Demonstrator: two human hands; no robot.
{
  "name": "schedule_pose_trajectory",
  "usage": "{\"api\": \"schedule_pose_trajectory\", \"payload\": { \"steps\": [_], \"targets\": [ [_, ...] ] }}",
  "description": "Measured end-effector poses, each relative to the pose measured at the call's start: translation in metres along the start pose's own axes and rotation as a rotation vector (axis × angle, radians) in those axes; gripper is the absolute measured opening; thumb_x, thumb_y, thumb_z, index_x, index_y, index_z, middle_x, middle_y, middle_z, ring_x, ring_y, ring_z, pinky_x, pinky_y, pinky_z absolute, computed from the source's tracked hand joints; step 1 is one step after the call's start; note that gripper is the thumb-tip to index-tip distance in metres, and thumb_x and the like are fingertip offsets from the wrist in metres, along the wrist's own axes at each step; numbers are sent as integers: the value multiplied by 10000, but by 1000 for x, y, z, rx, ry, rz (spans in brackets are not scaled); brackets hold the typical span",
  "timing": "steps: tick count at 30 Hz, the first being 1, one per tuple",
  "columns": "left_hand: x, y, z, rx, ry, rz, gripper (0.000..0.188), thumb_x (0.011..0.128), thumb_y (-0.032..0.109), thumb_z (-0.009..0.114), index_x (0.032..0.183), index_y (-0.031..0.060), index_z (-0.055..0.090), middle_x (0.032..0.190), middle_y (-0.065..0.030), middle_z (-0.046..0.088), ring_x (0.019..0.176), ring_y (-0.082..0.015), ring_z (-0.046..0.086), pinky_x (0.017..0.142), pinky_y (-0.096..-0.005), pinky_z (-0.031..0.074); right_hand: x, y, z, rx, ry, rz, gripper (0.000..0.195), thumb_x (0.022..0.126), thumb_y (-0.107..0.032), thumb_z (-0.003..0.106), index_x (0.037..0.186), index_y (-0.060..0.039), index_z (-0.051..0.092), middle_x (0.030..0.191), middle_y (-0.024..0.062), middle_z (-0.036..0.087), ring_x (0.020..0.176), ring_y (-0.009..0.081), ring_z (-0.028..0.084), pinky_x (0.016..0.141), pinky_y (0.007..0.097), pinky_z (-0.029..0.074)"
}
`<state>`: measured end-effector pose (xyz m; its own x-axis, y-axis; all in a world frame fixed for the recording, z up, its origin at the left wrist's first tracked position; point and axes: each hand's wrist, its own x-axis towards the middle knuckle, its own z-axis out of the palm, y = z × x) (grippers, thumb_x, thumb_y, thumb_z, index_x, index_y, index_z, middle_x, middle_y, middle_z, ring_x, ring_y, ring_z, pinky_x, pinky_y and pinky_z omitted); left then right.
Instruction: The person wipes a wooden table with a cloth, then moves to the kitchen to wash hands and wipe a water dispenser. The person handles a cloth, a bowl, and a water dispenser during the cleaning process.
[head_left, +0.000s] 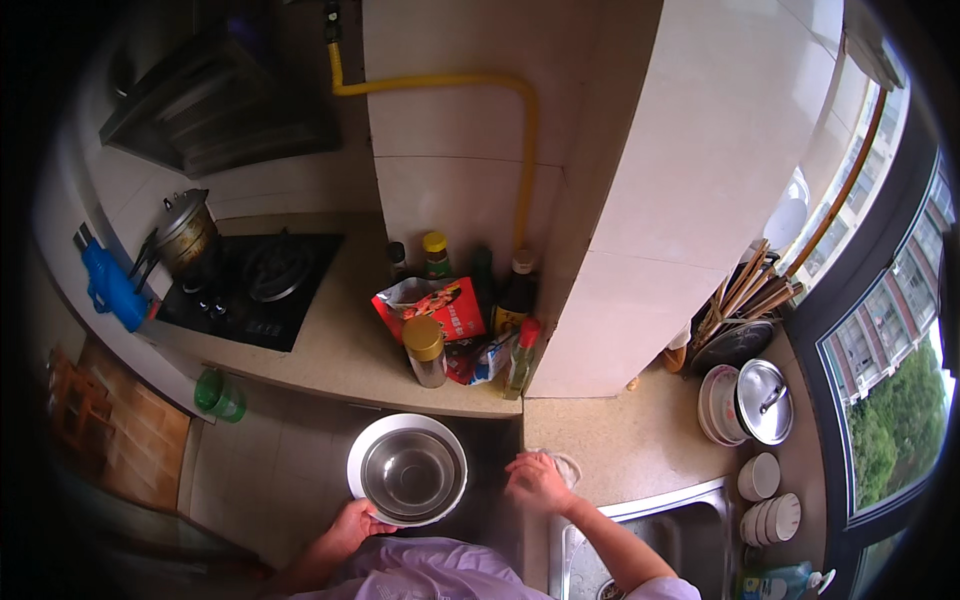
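Observation:
A white bowl (355, 457) with a shiny metal bowl (411, 474) nested inside it is held by its near rim in my left hand (354, 526), in front of my body. To the right, my right hand (538, 482) is at the counter's edge with its fingers curled, slightly blurred. A pale cloth (568, 468) lies partly behind that hand on the counter; whether my fingers grip it is not clear.
A steel sink (694, 536) lies right of my body, with stacked bowls (771, 520) beside it. Bottles, a gold-lidded jar (423, 339) and a red packet (459, 307) crowd the counter corner. A pot (186, 232) stands on the gas stove (255, 330). A green bin (220, 395) is on the floor.

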<state>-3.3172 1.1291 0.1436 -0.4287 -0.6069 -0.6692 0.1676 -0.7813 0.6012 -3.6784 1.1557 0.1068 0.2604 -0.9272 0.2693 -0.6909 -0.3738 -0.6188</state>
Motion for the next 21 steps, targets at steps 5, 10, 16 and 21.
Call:
{"api": "schedule_pose_trajectory", "payload": {
  "steps": [5,10,16,21],
  "targets": [
    [4,-1,10,38,32,-48,372,722,138,406,994,-97,501,913,-219,599,824,-313,607,745,-341,502,44,44,-19,114,-17,-90,103,667,-105,616,759,-87,574,913,60,569,973,261,480,833,369,351],
    [6,-8,11,41,23,-40,365,722,143,420,989,-93,502,898,-204,600,788,-301,609,742,-367,506,76,78,-35,50,9,-129,115,670,-93,606,771,-69,557,899,76,562,929,269,486,849,360,357],
    [-6,-8,17,54,32,8,352,727,130,412,996,-81,496,902,-187,597,777,-281,608,717,-366,515,43,109,-47,-55,198,-33,105,667,-82,603,754,-62,548,906,92,566,907,269,499,833,367,381],
    [-3,-5,14,58,19,31,384,703,106,417,1036,-77,469,896,-177,598,741,-276,613,665,-364,527,-23,142,-92,-175,507,359,75,666,-82,614,694,-41,558,878,101,591,890,270,508,820,353,387]
  ]
}}
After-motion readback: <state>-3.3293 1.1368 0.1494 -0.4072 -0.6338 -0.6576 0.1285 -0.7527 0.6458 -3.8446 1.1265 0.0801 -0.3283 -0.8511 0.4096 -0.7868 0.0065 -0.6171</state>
